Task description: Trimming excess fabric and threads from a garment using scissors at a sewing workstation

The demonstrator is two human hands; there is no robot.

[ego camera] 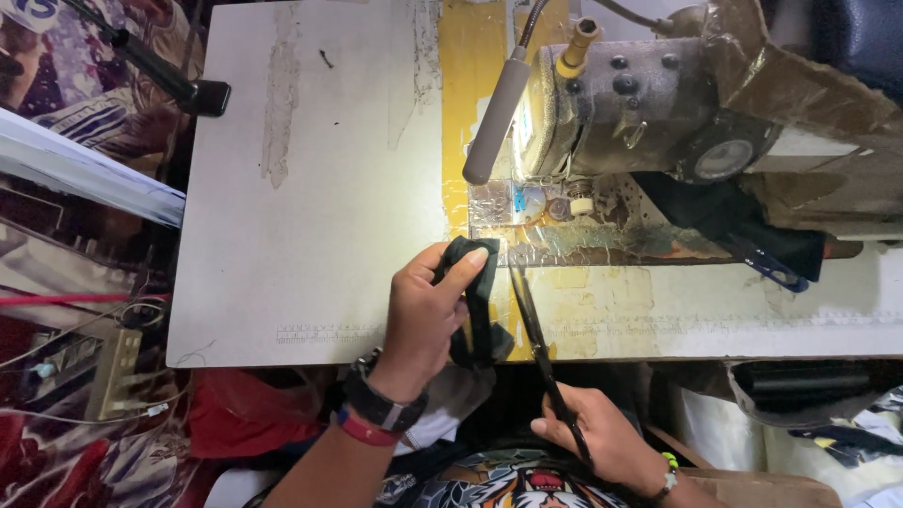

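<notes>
Two hands, left hand [425, 310], right hand [602, 435], one scissors [538, 341], one black cloth [478, 299]

Left hand [425, 310] pinches black fabric [475, 301]; right hand [602, 435] holds scissors [538, 339] beside sewing machine [649, 103]

The handles of the scissors [541, 343] are buried inside the right hand [602, 435], so the finger loops cannot be seen. The left hand [428, 315] covers much of the black cloth [480, 310], and how the strip is folded under the palm cannot be told. The sewing machine [677, 103] is cut off by the top and right edges of the frame; its needle, just below the lamp [499, 113], is too small and too washed out by glare to make out. More dark cloth [724, 212] disappears under the machine arm. At lower left, the wires [85, 348] are a tangle too fine to follow. Both forearms are cut off by the bottom edge.
</notes>
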